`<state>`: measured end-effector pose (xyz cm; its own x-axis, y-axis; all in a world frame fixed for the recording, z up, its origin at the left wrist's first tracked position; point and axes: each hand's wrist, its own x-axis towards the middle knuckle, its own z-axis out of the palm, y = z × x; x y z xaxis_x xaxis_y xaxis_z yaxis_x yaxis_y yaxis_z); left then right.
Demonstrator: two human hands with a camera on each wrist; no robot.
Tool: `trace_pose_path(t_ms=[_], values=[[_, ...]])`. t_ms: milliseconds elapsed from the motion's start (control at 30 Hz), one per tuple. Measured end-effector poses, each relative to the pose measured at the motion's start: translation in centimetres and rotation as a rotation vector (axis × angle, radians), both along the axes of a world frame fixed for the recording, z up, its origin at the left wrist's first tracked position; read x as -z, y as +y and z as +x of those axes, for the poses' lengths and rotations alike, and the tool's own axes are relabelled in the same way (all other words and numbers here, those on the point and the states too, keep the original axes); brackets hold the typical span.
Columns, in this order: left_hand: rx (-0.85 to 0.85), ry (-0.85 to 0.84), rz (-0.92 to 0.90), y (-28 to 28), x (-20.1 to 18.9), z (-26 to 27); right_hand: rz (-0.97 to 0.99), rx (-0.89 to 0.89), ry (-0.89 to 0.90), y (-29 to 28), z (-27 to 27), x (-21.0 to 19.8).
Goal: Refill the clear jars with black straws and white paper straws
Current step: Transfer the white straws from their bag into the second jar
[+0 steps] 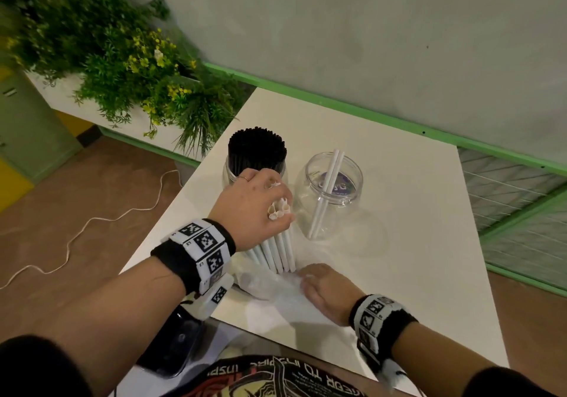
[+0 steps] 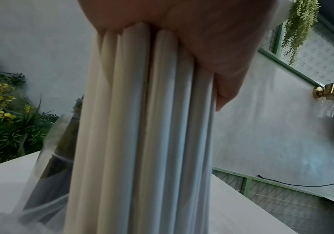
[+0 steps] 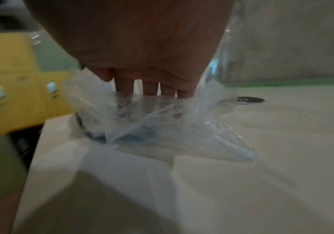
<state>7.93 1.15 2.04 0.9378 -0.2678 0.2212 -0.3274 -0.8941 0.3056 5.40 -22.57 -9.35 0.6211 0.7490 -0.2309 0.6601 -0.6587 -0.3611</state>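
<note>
My left hand point(image 1: 260, 200) grips a bundle of white paper straws point(image 1: 277, 251) near their tops; the bundle stands almost upright, its lower ends inside a crumpled clear plastic bag point(image 1: 270, 283) on the white table point(image 1: 399, 243). The left wrist view shows the white straws point(image 2: 142, 126) running down from the palm. My right hand point(image 1: 325, 289) holds the plastic bag point(image 3: 162, 123) down at the table's near edge, fingers curled into it. Behind the left hand stands a clear jar packed with black straws point(image 1: 257, 151). To its right, a second clear jar point(image 1: 333, 194) holds two white straws point(image 1: 326, 188).
A planter of green foliage with yellow flowers point(image 1: 129, 68) stands left of the table. A white cord point(image 1: 92, 221) lies on the brown floor. A green-framed wire panel point(image 1: 521, 212) runs along the right, below a pale wall.
</note>
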Motion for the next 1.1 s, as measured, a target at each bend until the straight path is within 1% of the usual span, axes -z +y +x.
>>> trace_pose_path(t_ms=[33,67,100,133,233,333,400,467,500,567,633,667,767,867,933,1033,1100], values=[[-0.003,0.001,0.002,-0.1,0.0,0.0,0.062,0.111,0.091,0.2,0.3,-0.2],[-0.007,0.001,0.005,-0.3,0.0,0.0,0.115,0.208,0.131,0.4,0.7,-0.2],[-0.011,0.0,0.007,-0.3,0.0,0.0,0.125,0.27,0.128,0.5,1.0,0.0],[-0.014,-0.003,0.008,-0.4,0.1,-0.1,0.081,0.289,0.107,0.6,1.1,0.4],[-0.022,-0.016,0.006,-0.7,0.2,-0.2,-0.161,0.303,0.074,0.8,0.5,2.3],[-0.014,-0.019,0.004,-1.2,0.2,-0.4,-0.236,0.318,0.1,1.4,0.0,3.6],[-0.016,-0.023,0.003,-1.4,0.2,-0.5,-0.193,0.323,0.124,1.4,0.2,3.4],[-0.03,-0.014,0.0,-1.4,0.2,-0.5,-0.017,0.338,0.128,0.4,0.4,2.9],[-0.036,-0.01,-0.003,-1.5,0.1,-0.4,0.087,0.316,0.066,-0.3,0.4,2.5],[-0.04,-0.012,-0.002,-1.6,0.1,-0.4,0.181,0.248,-0.175,-1.5,-0.1,2.3],[-0.039,-0.012,0.004,-1.9,0.0,-0.3,0.124,0.211,-0.257,-2.2,-0.6,2.3],[-0.038,-0.009,0.0,-2.1,0.0,-0.3,0.063,0.204,-0.238,-2.3,-0.6,2.6],[-0.028,-0.007,-0.012,-2.6,0.1,-0.4,-0.102,0.25,-0.099,-2.3,0.2,3.7],[-0.013,-0.015,0.009,-3.1,0.0,-0.6,-0.169,0.319,0.045,-0.9,1.2,3.6],[-0.013,-0.013,0.011,-3.2,0.0,-0.7,-0.191,0.358,0.036,0.0,2.1,3.7],[-0.014,-0.013,0.001,-3.0,-0.1,-0.7,-0.284,0.355,-0.064,0.6,3.3,3.3],[-0.007,-0.017,-0.003,-3.0,-0.1,-0.7,-0.303,0.36,-0.02,1.0,4.0,3.1]])
